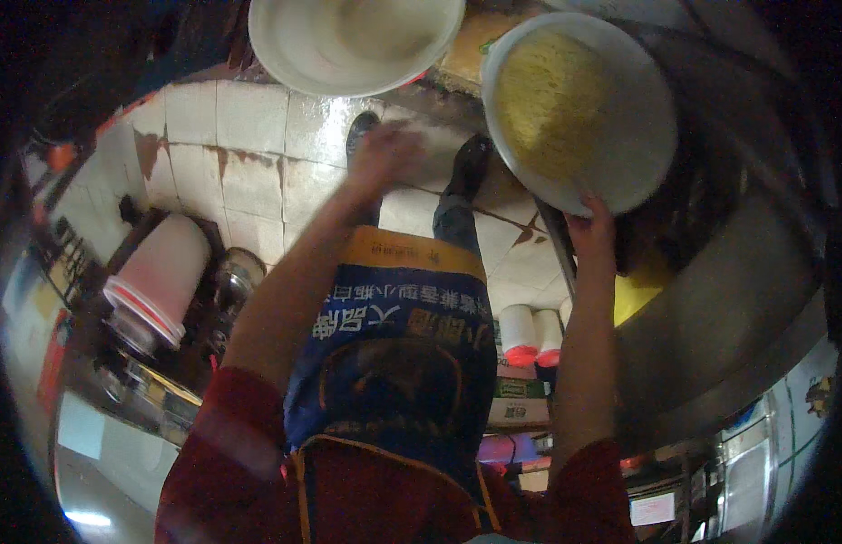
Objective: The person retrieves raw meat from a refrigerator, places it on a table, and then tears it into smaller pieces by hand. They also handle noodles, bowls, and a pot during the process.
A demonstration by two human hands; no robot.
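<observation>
My right hand (593, 228) grips the near rim of a round white basin (642, 129), its thumb over the edge. Inside the basin lies a yellow mass of food (550, 102), possibly dough or shreds; its kind is unclear. Blurred by motion, my left hand (391, 151) hangs above the tiled floor, close to my left shoe (361, 129). It touches neither vessel, and its fingers are too smeared to read. Beyond it stands a large white tub (291, 47), cut off by the top of the view, with a pale, cloudy interior.
Light floor tiles (251, 122) with brown stains lie under my feet. A pinkish-white bucket (166, 272) stands at left beside a shiny metal vessel (238, 275). Two white containers with red lids (521, 340) and cartons (519, 410) sit beneath the right-hand side. Something yellow (635, 299) is near my right forearm.
</observation>
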